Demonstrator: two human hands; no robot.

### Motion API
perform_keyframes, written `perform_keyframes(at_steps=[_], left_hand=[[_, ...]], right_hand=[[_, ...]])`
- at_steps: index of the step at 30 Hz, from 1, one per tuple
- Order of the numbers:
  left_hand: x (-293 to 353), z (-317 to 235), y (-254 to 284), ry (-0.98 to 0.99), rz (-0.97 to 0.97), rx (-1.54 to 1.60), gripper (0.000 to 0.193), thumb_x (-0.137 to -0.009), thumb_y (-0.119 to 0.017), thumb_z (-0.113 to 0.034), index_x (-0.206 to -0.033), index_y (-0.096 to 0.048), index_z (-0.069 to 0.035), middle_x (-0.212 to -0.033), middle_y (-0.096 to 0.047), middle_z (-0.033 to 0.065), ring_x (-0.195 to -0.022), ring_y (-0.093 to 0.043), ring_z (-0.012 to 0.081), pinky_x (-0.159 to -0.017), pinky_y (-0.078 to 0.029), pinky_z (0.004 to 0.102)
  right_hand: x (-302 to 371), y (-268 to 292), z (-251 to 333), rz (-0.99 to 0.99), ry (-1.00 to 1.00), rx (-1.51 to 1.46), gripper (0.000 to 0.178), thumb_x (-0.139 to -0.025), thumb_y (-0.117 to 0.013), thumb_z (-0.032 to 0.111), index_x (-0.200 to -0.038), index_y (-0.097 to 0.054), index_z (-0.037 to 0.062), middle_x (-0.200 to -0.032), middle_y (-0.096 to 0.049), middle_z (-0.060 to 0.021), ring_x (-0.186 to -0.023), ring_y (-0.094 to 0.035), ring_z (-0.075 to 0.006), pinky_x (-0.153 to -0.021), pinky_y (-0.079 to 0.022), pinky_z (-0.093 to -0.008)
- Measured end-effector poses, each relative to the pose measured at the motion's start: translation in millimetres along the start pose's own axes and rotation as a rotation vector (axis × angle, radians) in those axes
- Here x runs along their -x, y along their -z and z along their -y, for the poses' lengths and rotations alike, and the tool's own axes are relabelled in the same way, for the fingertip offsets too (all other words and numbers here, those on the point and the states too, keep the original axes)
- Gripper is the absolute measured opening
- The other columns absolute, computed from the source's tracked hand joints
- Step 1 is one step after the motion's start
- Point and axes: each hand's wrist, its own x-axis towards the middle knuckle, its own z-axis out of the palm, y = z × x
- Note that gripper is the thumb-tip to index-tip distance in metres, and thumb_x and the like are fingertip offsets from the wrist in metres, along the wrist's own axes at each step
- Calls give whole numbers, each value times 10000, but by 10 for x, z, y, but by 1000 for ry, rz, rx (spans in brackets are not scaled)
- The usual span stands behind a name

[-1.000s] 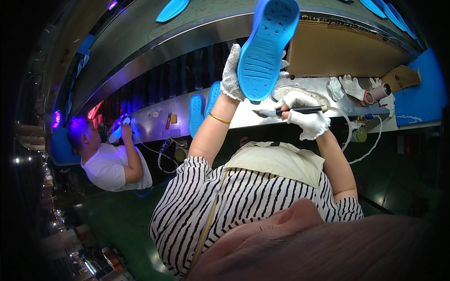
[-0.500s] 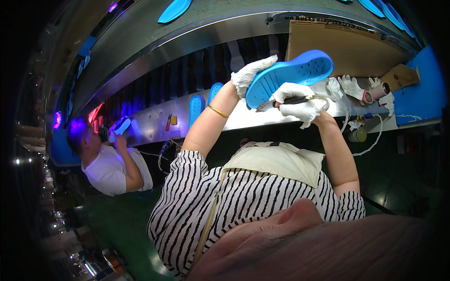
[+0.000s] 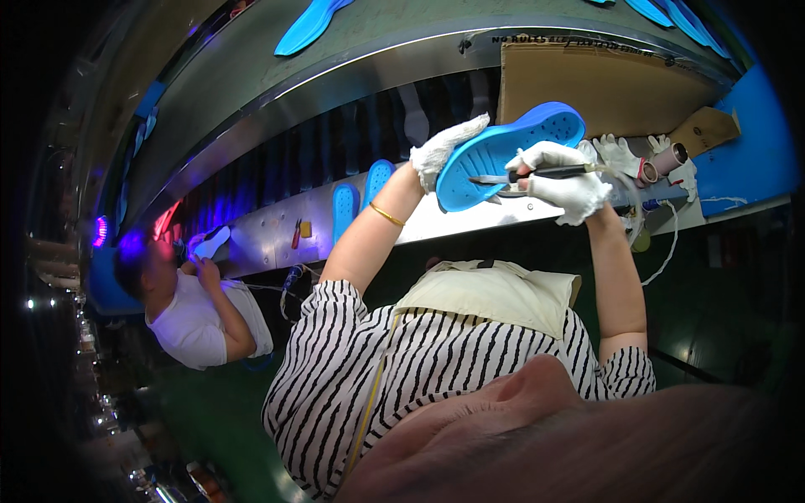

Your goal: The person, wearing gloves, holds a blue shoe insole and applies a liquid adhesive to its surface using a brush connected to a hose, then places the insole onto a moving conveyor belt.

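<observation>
My left hand [image 3: 444, 152], in a white knit glove, grips the left edge of a blue shoe sole [image 3: 482, 159]. The sole is held tilted above the bench, its hollow, ribbed and perforated side facing me. In my gloved right hand [image 3: 563, 186] is a slim brush [image 3: 549, 173] with a dark handle and metal neck. Its tip lies over the near left part of the sole; whether it touches the surface I cannot tell. Two more blue soles, one [image 3: 345, 214] beside another [image 3: 380, 178], rest on the metal bench [image 3: 277, 235] left of my forearm.
A cardboard sheet [image 3: 604, 88] leans behind the work. Spare white gloves [image 3: 619, 155] and a tape roll [image 3: 668, 159] lie at the right, near a white hose [image 3: 673, 239]. Blue soles [image 3: 310, 25] lie on the belt beyond. A co-worker [image 3: 197, 310] handles a sole at the left.
The brush has moved from the sole's near edge up over its surface. The sole has shifted slightly left and now faces me more. My left hand keeps its grip.
</observation>
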Motion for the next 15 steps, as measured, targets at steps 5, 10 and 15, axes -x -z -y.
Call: perform_keyframes(at_steps=[5,10,15], left_hand=[[-26,152,-9,-26,165,189,731,-959,-459,-623,-1438,-432,-72,-1249,-603,224,-1033,-662,389,-856,-545,615],[-1,246,35,-57,233,342,813,-962,-405,-645,-1494,-344,-33,-1335,-536,300,-1127,-616,453,-904,-533,586],[70,262,42,-178,154,214,736,-992,-394,-601,-1435,-424,-14,-1312,-579,224,-1084,-662,322,-879,-579,484]], right_hand=[[-54,175,-155,-165,109,-46,128,-827,-730,14,-943,-676,14,-964,-718,-83,-898,-687,-148,-809,-562,-295],[-161,646,-327,-624,152,-85,127,-875,-688,-13,-992,-655,26,-986,-700,-67,-867,-650,-111,-818,-523,-257],[-33,298,-378,-315,261,61,143,-853,-679,-47,-969,-656,32,-989,-692,-67,-910,-638,-117,-829,-518,-269]])
